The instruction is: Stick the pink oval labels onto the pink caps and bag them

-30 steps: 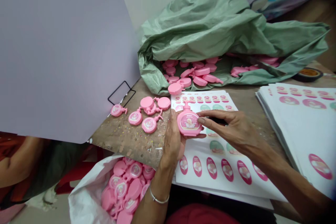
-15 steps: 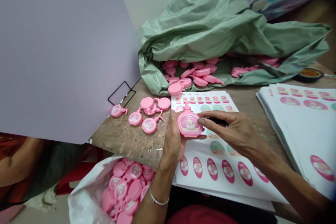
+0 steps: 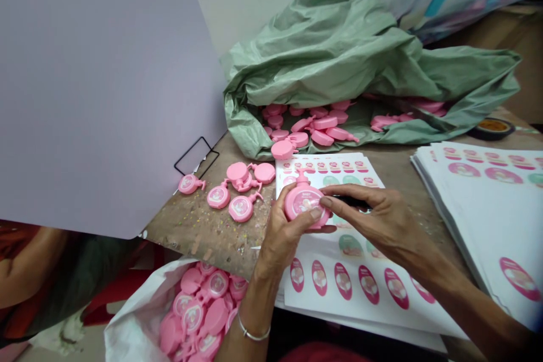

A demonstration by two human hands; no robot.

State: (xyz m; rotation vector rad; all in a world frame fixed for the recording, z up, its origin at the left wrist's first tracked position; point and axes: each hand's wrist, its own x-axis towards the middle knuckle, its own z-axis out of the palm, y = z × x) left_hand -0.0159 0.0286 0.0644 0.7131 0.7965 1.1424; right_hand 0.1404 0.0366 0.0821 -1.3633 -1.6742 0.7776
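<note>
Pink pump bottle (image 3: 302,212) is upright above the near label sheets (image 3: 316,306), clamped in left hand (image 3: 282,232): thumb across the front, other fingers behind and under the base. Its front label (image 3: 301,201) is on; can't tell if the edge is fully down, thumb covers part. Right hand (image 3: 377,220) has thumb and index nearly together at the label's right edge, remaining fingers curled round a slim black object (image 3: 354,202). Can't tell what that is.

Status by count: three bottles on the table (image 3: 203,229) show labels, e.g. the front one (image 3: 241,208). Two beside them lie plain face up (image 3: 264,173), with one partly covered under the pile. White sack (image 3: 136,317) low on the left holds many, several labels visible; for the rest, can't see both faces.

Green bag (image 3: 326,62) behind: open mouth, loose heap of bottles (image 3: 324,123), visible faces plain. One plain bottle (image 3: 282,149) sits at its mouth.

Label stock: near sheet has a row of upright ovals (image 3: 343,281) along the near side; middle is partly hidden by hands. Second stack (image 3: 470,226) on the right has printed rows at the far end and a lone oval nearer.
</note>
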